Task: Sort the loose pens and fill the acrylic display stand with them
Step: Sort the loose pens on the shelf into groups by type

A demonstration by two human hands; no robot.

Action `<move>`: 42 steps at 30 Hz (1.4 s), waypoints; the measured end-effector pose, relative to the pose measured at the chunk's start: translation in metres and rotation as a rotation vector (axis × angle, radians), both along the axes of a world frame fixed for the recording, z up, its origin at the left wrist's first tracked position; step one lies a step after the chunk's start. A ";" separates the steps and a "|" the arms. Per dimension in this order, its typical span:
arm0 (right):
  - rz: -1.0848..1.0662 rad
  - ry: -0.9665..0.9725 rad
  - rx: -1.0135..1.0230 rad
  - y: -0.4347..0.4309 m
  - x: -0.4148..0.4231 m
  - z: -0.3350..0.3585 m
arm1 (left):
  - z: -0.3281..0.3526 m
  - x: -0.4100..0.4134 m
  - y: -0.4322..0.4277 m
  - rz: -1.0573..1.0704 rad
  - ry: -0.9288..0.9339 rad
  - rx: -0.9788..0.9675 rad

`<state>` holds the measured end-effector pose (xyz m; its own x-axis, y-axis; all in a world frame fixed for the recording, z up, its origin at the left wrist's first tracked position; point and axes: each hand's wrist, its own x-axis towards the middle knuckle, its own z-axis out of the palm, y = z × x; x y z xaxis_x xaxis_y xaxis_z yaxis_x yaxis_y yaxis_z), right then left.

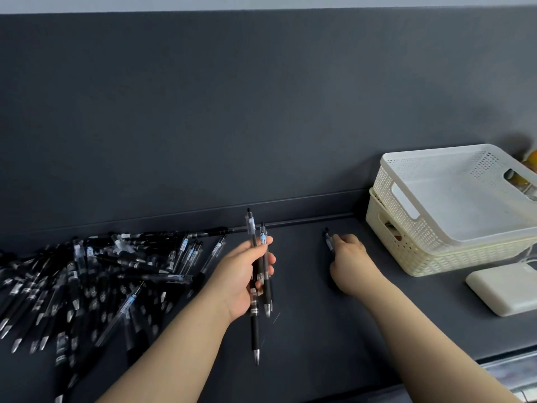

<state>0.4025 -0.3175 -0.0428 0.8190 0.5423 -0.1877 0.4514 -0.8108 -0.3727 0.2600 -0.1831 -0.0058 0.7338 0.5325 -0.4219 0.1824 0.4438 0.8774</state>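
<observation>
Risks, as we judge them:
- Our left hand (247, 274) grips the held pens (255, 315), three as far as we can count, in a loose uneven bunch. One hangs well below the others, tip down. A slack grip could let it slide out onto the table (305, 359) and roll.
- Our right hand (348, 260) is curled over a single pen (327, 238) down at the table, and only its upper end pokes out past the fingers. We cannot tell whether more pens lie under the palm. A sorted group laid here could roll apart, since nothing blocks it.
- The pile of loose pens (101, 271) lies just left of the left hand. A sweep of that forearm could drag them together with the sorted ones.
- No acrylic display stand is in view, so filling it looks far off.

How the pens look:
- Slim retractable click pens with clear or dark barrels, black rubber grips, metal tips and small printed labels, some with a pale blue band.
- The pile is crossed and tangled, with tips mostly pointing toward us. Near-identical bodies make mis-sorting likely.

Also noted: right of the right hand, a white basket (386, 181) sits stacked in a cream basket (421, 257), with a white flat box (505, 289) nearer us.
</observation>
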 end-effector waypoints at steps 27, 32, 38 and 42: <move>-0.041 0.051 0.499 -0.027 -0.030 0.017 | -0.006 0.041 -0.047 -0.237 0.099 0.278; -0.130 -0.087 0.060 -0.032 -0.003 0.003 | -0.011 0.043 -0.014 -0.007 0.121 0.265; -0.084 -0.188 -0.091 -0.022 -0.008 0.003 | -0.002 0.049 0.020 0.128 0.158 0.217; 0.075 -0.176 0.054 -0.011 -0.024 0.014 | -0.002 0.049 0.029 0.167 0.211 0.167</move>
<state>0.3788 -0.3283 -0.0291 0.7933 0.6087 -0.0136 0.5722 -0.7530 -0.3249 0.3095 -0.1543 -0.0078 0.5360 0.7128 -0.4523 0.3051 0.3359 0.8911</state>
